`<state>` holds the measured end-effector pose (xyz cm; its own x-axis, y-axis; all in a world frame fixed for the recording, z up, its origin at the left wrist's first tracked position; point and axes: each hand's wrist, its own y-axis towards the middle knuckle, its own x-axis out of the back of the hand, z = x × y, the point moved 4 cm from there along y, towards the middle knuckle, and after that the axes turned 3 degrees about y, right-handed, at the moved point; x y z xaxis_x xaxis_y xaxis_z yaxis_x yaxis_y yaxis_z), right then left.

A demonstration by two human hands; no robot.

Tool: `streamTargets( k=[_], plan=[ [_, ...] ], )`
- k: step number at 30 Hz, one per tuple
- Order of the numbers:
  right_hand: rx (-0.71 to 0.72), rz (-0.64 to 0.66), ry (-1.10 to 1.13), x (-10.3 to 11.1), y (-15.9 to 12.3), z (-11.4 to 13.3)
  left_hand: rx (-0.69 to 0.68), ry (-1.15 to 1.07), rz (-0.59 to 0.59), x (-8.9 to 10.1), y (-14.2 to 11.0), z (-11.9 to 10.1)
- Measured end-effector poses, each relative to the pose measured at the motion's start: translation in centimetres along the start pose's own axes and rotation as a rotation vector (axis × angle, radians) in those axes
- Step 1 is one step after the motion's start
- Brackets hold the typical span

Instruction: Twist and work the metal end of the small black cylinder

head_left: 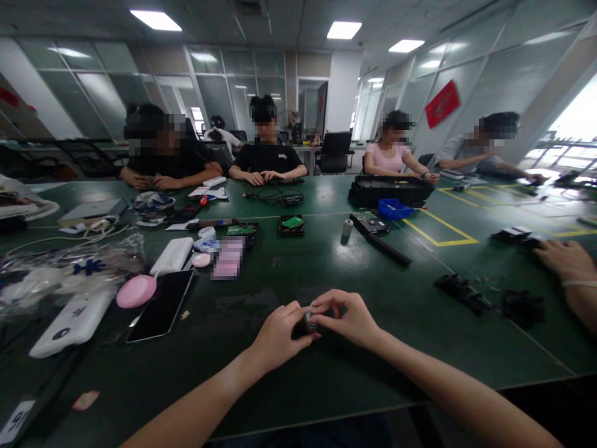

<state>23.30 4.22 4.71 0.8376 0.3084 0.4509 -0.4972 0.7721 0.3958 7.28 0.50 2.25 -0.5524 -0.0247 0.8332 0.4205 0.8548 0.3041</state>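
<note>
Just above the near part of the green table, a small grey cylinder [310,322] is held between my two hands; its exact kind is hard to make out. My left hand [280,330] wraps round its side, thumb below and fingers curled behind. From the right, my right hand [347,317] pinches at its top end with thumb and forefinger. The fingers cover much of the cylinder. Farther off stands a metallic cylinder [347,229], upright and apart from both hands.
On the left lie a dark tablet [161,306], a white power bank [74,323], a pink round case [136,291] and plastic bags. Circuit boards [291,225] and a blue tray [394,210] sit farther back. At right are black parts [461,292] and another person's hand [566,258]. Several people sit opposite.
</note>
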Motion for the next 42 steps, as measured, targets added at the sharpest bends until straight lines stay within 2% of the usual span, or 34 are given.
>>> streamTargets(
  k=[42],
  plan=[
    [-0.034, 0.093, 0.183, 0.18, -0.13, -0.96, -0.008, -0.001, 0.02, -0.23, 0.05, 0.24]
  ],
)
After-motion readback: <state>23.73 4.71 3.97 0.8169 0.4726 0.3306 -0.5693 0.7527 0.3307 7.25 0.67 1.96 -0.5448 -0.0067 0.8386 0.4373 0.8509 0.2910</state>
